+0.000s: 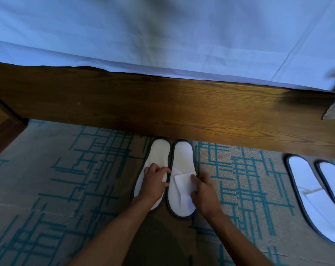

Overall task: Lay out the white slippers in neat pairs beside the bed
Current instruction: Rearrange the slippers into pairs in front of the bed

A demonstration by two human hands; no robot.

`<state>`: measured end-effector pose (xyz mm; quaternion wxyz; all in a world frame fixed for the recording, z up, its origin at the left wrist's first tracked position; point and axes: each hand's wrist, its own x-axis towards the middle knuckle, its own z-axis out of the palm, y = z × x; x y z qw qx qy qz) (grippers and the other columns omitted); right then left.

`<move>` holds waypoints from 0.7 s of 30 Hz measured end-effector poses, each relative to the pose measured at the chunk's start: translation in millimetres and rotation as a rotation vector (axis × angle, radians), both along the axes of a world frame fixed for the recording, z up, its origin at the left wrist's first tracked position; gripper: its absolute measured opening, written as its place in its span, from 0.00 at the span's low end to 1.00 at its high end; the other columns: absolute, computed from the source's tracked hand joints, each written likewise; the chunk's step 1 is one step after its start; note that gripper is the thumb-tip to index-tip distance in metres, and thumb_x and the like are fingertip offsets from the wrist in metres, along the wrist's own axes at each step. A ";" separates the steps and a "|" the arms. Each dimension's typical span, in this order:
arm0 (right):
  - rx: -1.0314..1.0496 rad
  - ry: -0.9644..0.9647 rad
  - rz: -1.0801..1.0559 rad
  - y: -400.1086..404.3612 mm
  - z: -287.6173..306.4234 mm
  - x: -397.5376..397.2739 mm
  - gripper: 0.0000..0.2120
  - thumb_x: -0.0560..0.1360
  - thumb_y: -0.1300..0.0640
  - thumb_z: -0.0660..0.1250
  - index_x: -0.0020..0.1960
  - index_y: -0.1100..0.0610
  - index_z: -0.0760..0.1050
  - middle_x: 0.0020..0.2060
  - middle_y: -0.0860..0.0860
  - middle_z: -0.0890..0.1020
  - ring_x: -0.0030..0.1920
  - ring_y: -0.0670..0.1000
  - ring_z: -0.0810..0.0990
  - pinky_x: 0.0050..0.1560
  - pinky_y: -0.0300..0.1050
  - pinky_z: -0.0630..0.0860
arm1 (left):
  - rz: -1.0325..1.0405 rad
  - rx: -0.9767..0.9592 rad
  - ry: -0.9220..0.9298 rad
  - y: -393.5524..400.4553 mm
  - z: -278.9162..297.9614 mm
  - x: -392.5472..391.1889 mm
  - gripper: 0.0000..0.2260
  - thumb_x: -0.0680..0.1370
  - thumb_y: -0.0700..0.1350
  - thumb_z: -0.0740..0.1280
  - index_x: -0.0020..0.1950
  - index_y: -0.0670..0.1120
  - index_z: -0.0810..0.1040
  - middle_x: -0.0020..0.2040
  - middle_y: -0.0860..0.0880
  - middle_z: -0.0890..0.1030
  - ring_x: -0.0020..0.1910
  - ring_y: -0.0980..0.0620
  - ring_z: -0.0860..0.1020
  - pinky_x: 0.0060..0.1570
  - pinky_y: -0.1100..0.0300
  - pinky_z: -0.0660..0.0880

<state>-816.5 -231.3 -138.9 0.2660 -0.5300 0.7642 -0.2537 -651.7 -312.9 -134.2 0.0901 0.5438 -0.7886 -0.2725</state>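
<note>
At the far left a dark wooden piece of furniture [1,129] juts in beside the bed frame [162,104], whose long wooden side board runs across in front of me under the pale sheet [162,35]. Below it lies the patterned carpet [66,169], grey with teal crossing lines.

My left hand [153,181] rests palm down on the left slipper [155,156], fingers curled over its strap and pressing rather than lifting. That slipper lies flat on the carpet, one end almost touching the bed board. Right against it, side by side and parallel, lies the right slipper [182,156], white with a dark edge. My right hand [203,191] sits on its outer side, thumb and fingers pinching the folded white strap [184,181], which stands slightly raised off the sole.

Further right, well apart from this pair, a second pair of white slippers [316,198] lies on the carpet, close together and slanted by the wide lens; they look blurred at the frame edge, so their straps are hard to read.
</note>
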 end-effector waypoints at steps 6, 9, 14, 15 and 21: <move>-0.016 0.004 0.011 -0.7 -1.0 -1.5 0.22 0.71 0.67 0.63 0.64 0.56 0.71 0.61 0.57 0.70 0.58 0.56 0.71 0.55 0.41 0.68 | -0.011 0.012 -0.015 -1.1 1.0 0.5 0.24 0.77 0.42 0.68 0.71 0.54 0.68 0.64 0.49 0.68 0.66 0.49 0.63 0.67 0.59 0.66; -0.024 0.018 0.010 -0.7 0.3 -1.5 0.22 0.71 0.66 0.63 0.64 0.57 0.70 0.61 0.57 0.70 0.58 0.55 0.71 0.54 0.39 0.67 | -0.015 0.029 -0.041 -1.7 -0.5 0.5 0.28 0.78 0.42 0.67 0.76 0.53 0.62 0.64 0.48 0.67 0.65 0.49 0.64 0.69 0.59 0.64; -0.063 0.162 0.087 -0.8 -3.8 -2.7 0.24 0.72 0.62 0.62 0.68 0.62 0.67 0.61 0.57 0.69 0.58 0.55 0.70 0.58 0.41 0.71 | -0.013 0.046 -0.052 -3.2 -2.3 -0.5 0.28 0.78 0.42 0.66 0.76 0.52 0.62 0.62 0.48 0.67 0.63 0.49 0.63 0.69 0.59 0.65; -0.054 0.170 0.091 -2.0 -3.2 -3.0 0.24 0.72 0.62 0.62 0.68 0.62 0.67 0.61 0.56 0.70 0.57 0.55 0.70 0.56 0.42 0.71 | -0.011 0.047 -0.059 -3.3 -2.3 -0.9 0.28 0.79 0.43 0.66 0.76 0.52 0.62 0.62 0.48 0.67 0.64 0.48 0.63 0.69 0.58 0.65; -0.031 0.209 0.096 -2.7 -4.2 -1.1 0.25 0.71 0.62 0.62 0.68 0.62 0.66 0.61 0.58 0.70 0.57 0.57 0.70 0.58 0.46 0.72 | -0.007 0.069 -0.082 -6.5 -2.8 -1.4 0.28 0.78 0.43 0.66 0.77 0.53 0.61 0.62 0.47 0.67 0.64 0.47 0.63 0.69 0.57 0.65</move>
